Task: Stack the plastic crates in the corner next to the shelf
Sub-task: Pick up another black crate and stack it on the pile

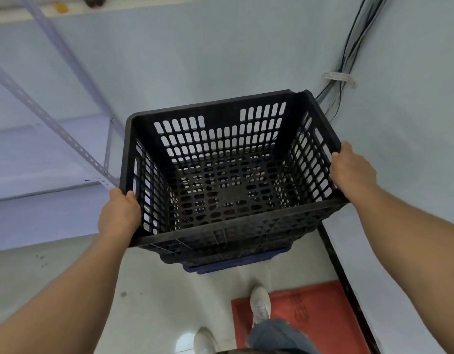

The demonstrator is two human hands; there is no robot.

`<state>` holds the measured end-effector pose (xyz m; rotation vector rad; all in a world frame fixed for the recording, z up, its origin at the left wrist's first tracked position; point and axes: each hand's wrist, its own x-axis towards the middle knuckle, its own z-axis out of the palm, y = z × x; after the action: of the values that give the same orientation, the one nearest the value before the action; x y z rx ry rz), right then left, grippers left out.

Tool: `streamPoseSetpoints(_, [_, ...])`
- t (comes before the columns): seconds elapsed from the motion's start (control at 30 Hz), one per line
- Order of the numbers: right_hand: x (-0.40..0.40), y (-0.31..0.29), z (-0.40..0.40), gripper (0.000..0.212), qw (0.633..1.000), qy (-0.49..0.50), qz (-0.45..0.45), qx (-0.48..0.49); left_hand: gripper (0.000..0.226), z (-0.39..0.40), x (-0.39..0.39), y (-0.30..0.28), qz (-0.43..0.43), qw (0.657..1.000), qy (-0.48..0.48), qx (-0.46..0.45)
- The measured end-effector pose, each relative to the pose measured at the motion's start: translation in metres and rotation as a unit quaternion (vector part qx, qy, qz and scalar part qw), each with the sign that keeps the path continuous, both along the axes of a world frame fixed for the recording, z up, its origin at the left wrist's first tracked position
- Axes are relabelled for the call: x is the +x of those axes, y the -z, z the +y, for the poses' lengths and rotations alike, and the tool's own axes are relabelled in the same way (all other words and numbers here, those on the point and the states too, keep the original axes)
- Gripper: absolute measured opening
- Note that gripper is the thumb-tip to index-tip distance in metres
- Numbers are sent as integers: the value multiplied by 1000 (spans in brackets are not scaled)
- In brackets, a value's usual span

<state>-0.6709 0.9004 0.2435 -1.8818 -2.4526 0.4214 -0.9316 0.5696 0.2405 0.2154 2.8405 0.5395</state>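
Fingers of both hands curl over the black crate [220,175]: left hand [119,213] grips the rim at 8 o'clock, right hand [352,169] at 3 o'clock. Held in the corner over a blue crate [236,263], it could land skewed or snag the cables [348,60] at 1 o'clock. Crate: black, slotted lattice walls, empty.

A black crate [228,180] of matt, perforated plastic, dusty along its rim, sits above a smoother blue plastic crate [236,263]. The shelf [54,129] beside it is pale painted metal with punched holes. The floor [154,290] is glossy light tile, partly covered by a dull red mat [310,310].
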Motion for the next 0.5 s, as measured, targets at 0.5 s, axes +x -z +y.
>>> streamPoseSetpoints(0.5, [13,-15,-52,78,989,-124,-84,22,87,-14,61,-7,76,953,264,-130])
